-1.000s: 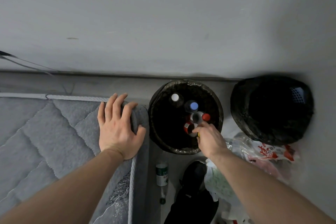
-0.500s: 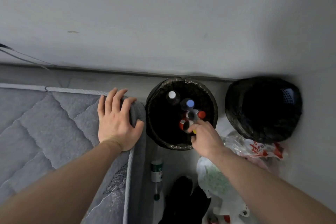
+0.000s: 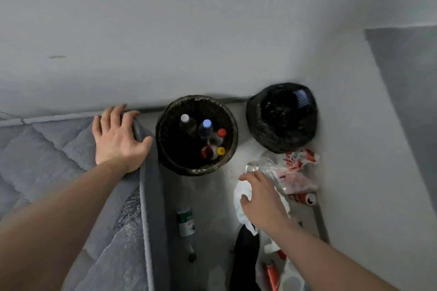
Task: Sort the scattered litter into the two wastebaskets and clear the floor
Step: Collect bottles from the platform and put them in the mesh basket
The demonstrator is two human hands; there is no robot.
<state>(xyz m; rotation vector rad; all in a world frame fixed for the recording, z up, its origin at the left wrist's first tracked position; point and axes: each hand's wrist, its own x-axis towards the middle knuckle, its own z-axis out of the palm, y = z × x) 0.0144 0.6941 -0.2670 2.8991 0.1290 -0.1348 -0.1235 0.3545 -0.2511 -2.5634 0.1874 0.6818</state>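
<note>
Two black-lined wastebaskets stand against the wall. The left wastebasket (image 3: 165, 156) holds several bottles, among them one with a yellow cap (image 3: 220, 151). The right wastebasket (image 3: 281, 134) looks dark inside. My right hand (image 3: 262, 201) hovers low over a crumpled white wrapper (image 3: 240, 198) on the floor, fingers spread and touching it. My left hand (image 3: 118, 139) lies flat on the corner of a grey mattress (image 3: 59, 172). Clear and red-printed plastic bags (image 3: 295, 172) sit below the right basket. A green-labelled bottle (image 3: 186, 222) lies on the floor.
A red can (image 3: 307, 198) lies by the right wall. A dark shoe-like object (image 3: 246, 257) and more red-and-white litter (image 3: 274, 269) fill the floor at the bottom. The gap between mattress and wall is narrow.
My right hand left the left wastebasket, where a yellow-capped bottle now stands, and dropped back to the white wrapper on the floor. The view pulled back. My left hand stayed on the mattress.
</note>
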